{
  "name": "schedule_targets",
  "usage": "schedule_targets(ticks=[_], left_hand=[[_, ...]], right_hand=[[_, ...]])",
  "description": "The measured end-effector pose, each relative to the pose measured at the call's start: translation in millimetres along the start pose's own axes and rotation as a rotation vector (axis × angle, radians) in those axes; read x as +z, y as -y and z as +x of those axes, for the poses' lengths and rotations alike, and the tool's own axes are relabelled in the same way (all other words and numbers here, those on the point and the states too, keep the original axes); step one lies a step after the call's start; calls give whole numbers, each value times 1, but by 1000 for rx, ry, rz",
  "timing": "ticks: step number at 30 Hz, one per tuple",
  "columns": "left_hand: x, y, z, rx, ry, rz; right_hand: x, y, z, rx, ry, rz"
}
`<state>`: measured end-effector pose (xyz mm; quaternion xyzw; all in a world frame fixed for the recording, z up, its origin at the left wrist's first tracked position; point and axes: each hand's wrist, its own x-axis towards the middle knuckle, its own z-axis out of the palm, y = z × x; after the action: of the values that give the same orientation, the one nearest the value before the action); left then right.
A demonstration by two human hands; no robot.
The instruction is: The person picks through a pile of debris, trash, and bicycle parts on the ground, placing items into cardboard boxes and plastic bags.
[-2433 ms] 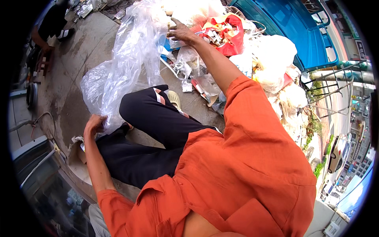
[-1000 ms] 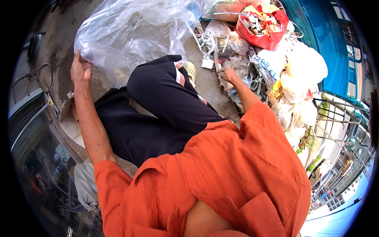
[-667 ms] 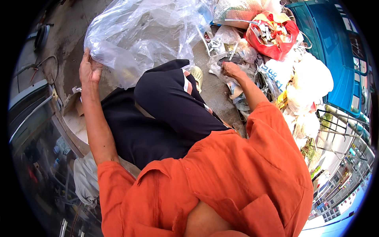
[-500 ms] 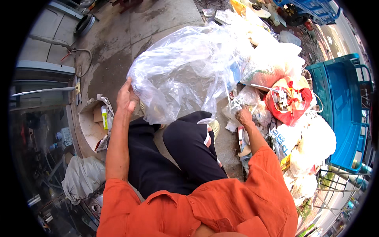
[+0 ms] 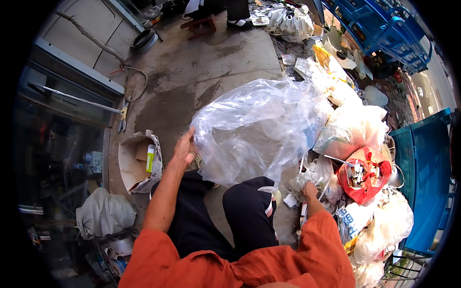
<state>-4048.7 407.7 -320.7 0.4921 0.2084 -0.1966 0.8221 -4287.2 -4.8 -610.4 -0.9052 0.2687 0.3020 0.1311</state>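
A large clear plastic bag [image 5: 254, 129] spreads out in front of my knees, puffed and wrinkled. My left hand [image 5: 185, 148] grips its left edge, fingers closed on the film. Down at the right, my right hand [image 5: 310, 190] is closed beside a crumpled heap of clear plastic film [image 5: 307, 180]. Its fingers are pressed together, and what lies in them is too small to make out. Close to that hand stands a red bag [image 5: 365, 175] filled with scraps.
A cardboard box [image 5: 134, 163] holding a yellow-green carton stands at the left. White stuffed sacks [image 5: 353, 129] pile up along the right, before a blue-green cart bed [image 5: 422, 177]. A small brown stool [image 5: 199, 27] and a person's dark legs [image 5: 238, 14] are at the far end.
The view has shifted, bringing the far stool and a person's legs into sight. Both hands keep about the same places relative to the clear bag and the heap.
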Motion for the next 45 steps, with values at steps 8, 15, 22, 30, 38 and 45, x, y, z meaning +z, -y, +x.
schedule_targets(ticks=[8,15,22,30,38,45], left_hand=[[18,8,-3,-18,104,-79],[7,1,-6,18,92,-120],[19,0,-9,14,132,-101],[12,-15,-11,30,50,-4],[1,-14,21,-21,25,77],[-6,-15,26,-37,-9,199]], right_hand=[[2,-39,-33,-70,-156,277],[-100,10,-88,-217,-565,681],[-211,120,-93,-610,-534,1296],[-175,258,-28,-707,-395,484],[-134,194,0,-829,-214,405],[-148,-69,-109,-184,-622,421]])
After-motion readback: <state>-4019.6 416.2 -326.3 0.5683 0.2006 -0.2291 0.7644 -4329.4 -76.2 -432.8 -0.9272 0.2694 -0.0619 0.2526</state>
